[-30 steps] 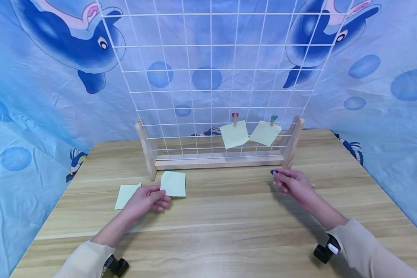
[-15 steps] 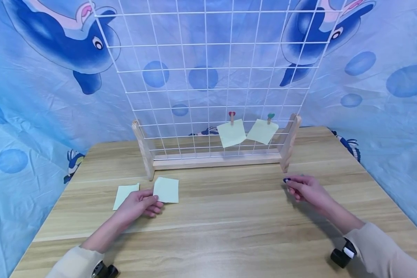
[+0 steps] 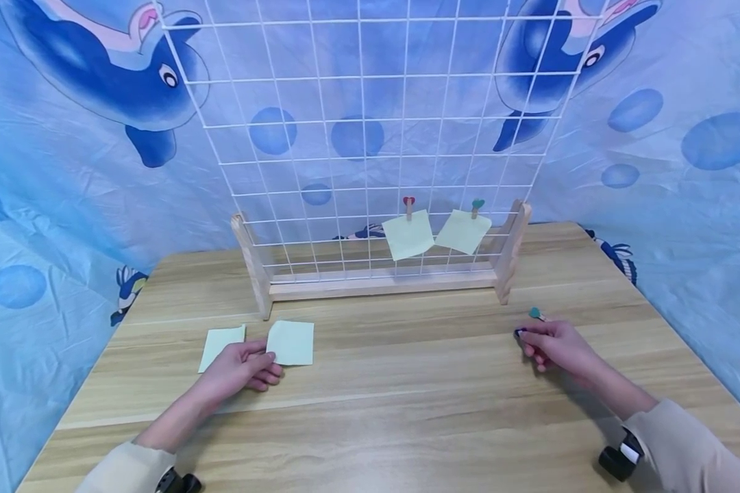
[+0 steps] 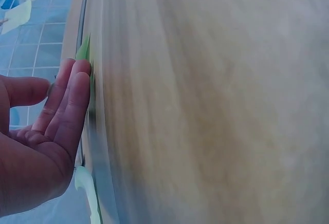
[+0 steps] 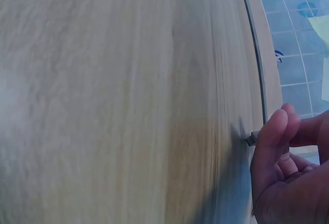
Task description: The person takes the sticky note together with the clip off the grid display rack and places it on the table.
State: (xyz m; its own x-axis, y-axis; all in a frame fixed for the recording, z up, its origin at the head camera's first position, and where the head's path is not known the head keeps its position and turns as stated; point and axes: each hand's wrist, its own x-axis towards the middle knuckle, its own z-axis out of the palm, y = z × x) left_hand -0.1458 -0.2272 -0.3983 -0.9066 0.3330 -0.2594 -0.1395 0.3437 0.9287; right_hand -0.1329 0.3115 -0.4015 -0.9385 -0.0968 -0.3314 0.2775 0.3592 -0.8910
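My left hand point(image 3: 240, 370) pinches the edge of a pale green paper note point(image 3: 291, 344) between thumb and fingers, low over the wooden table. Another such note point(image 3: 220, 344) lies to its left, partly behind that hand. On the right, my other hand point(image 3: 555, 349) pinches a small clothespin with a dark blue head point(image 3: 518, 333); most of it is hidden by the fingers, and its tip point(image 5: 251, 138) pokes out in the right wrist view. Just beyond those fingers lies a clothespin with a green heart point(image 3: 535, 313).
A white wire grid point(image 3: 360, 157) stands upright in a wooden base point(image 3: 382, 284) at the back. Red-heart and green-heart clothespins hold two notes, a left one point(image 3: 409, 235) and a right one point(image 3: 463, 231), on it. A blue dolphin-print cloth point(image 3: 684, 226) hangs behind the table.
My right hand has drawn back toward the right and the near edge with the blue-headed clothespin, revealing the green-heart one. The left hand has shifted slightly left and nearer, carrying its note.
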